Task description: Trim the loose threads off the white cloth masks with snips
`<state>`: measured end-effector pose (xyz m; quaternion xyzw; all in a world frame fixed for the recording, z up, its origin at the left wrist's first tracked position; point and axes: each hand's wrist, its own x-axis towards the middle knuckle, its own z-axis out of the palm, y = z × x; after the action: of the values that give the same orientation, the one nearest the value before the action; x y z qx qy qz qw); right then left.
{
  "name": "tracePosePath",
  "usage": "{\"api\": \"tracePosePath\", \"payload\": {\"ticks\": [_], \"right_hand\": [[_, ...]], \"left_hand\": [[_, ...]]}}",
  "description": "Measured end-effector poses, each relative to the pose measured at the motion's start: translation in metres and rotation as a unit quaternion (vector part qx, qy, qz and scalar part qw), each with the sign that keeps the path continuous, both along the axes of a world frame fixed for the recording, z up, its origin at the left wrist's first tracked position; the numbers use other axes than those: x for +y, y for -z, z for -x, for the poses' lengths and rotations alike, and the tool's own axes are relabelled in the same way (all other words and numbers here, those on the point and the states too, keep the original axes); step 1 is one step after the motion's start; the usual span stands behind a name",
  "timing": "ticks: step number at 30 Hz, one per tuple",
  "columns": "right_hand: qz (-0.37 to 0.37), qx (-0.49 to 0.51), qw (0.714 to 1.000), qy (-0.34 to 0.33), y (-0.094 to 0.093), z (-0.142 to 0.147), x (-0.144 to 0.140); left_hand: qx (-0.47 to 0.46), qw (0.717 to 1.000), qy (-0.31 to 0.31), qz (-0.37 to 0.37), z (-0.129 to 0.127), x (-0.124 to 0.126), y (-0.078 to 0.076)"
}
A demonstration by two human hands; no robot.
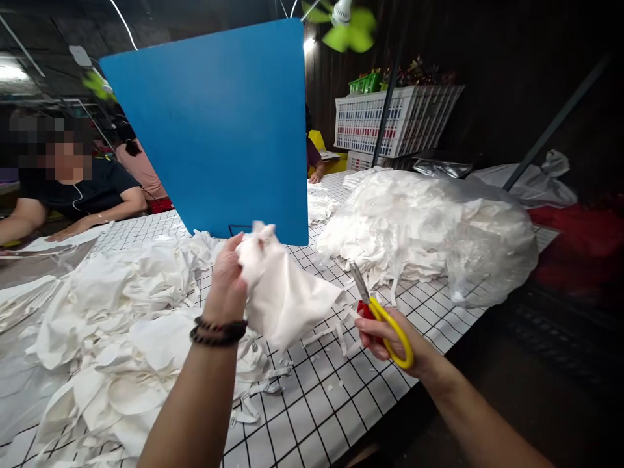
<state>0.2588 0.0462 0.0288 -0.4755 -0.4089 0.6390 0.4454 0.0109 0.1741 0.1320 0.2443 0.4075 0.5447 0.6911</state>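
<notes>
White cloth piece [285,292] held up above the grid-patterned table [336,403].
Left hand [229,283] pinches the cloth's bunched top corner, so the soft, creased fabric hangs in a loose fold. At its 3 o'clock, the right hand [385,335] is closed through the yellow-handled scissors [383,312], blades together, pointing to 11 o'clock. White offcuts [121,325] are heaped at 9 o'clock.

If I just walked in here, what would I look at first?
Probably the big blue board standing upright in the middle of the checked table. Right in front of it, the left hand holds up a white cloth piece, and the right hand grips yellow-handled scissors beside it. White cloth heaps lie on both sides: a loose pile on the left, a plastic-wrapped mound on the right.
</notes>
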Motion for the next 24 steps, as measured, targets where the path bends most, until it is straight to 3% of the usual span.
{"api": "tracePosePath", "payload": {"ticks": [3, 5, 7, 9, 11, 12, 14, 19, 21, 24], "right_hand": [[0.068, 0.025, 0.996, 0.049, 0.033, 0.014, -0.005], [0.093, 0.032, 0.992, 0.076, 0.049, 0.019, -0.01], [0.101, 0.028, 0.99, 0.092, 0.057, 0.023, -0.017], [0.094, 0.019, 0.99, 0.107, 0.058, 0.026, -0.025], [0.077, 0.012, 0.99, 0.114, 0.058, 0.032, -0.033], [0.069, 0.008, 0.991, 0.113, 0.058, 0.035, -0.036], [0.056, 0.0, 0.993, 0.101, 0.058, 0.043, -0.042], [0.032, -0.063, 0.996, 0.053, 0.064, 0.045, -0.05], [0.017, -0.116, 0.989, 0.085, 0.067, 0.038, -0.048], [-0.072, -0.161, 0.968, 0.177, 0.069, 0.028, -0.039]], "left_hand": [[0.143, 0.989, -0.016, 0.015, -0.019, 0.019, 0.03], [0.183, 0.983, -0.023, 0.012, -0.025, 0.009, 0.058], [0.217, 0.976, -0.008, -0.001, -0.027, -0.017, 0.085], [0.259, 0.961, 0.094, -0.003, -0.029, -0.05, 0.108], [0.296, 0.923, 0.245, 0.003, -0.034, -0.08, 0.125], [0.297, 0.91, 0.291, 0.001, -0.039, -0.091, 0.131], [0.269, 0.907, 0.325, -0.007, -0.049, -0.105, 0.141], [0.19, 0.938, 0.288, 0.019, -0.065, -0.115, 0.148], [0.168, 0.951, 0.258, 0.02, -0.064, -0.119, 0.147], [0.131, 0.96, 0.245, 0.008, -0.057, -0.125, 0.146]]}}
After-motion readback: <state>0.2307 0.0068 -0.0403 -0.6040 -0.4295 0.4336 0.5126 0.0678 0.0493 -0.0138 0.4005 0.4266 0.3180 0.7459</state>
